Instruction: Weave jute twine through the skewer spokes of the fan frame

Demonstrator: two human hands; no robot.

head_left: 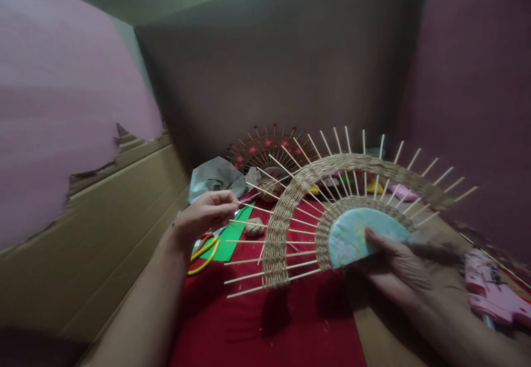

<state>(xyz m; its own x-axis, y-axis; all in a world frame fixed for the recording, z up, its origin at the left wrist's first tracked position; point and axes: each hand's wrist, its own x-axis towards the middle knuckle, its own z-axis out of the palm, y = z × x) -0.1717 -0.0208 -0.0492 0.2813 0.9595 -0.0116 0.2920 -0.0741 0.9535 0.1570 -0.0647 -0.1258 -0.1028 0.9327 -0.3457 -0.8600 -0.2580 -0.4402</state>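
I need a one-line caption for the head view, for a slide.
Right hand holds a woven stick frame by its pale disc; left hand pinches a thin strand.

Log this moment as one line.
left hand: pinches stick tip | right hand: holds woven fan by centre | glue gun: at right

Woven half-round frame [290, 212]: pale blue-green half-disc centre, tight ring of tan weaving around it, open gap, then broad outer arc of same weaving. Thin wooden sticks [269, 273] fan out from centre through both bands, bare tips well past outer arc. Held upright, slightly tilted, arc upward, straight edge down, clear of counter [369, 339] near its middle. Right hand [398, 267] grips centre, thumb on front face. Left hand [205, 212] pinches at stick tip on left side.
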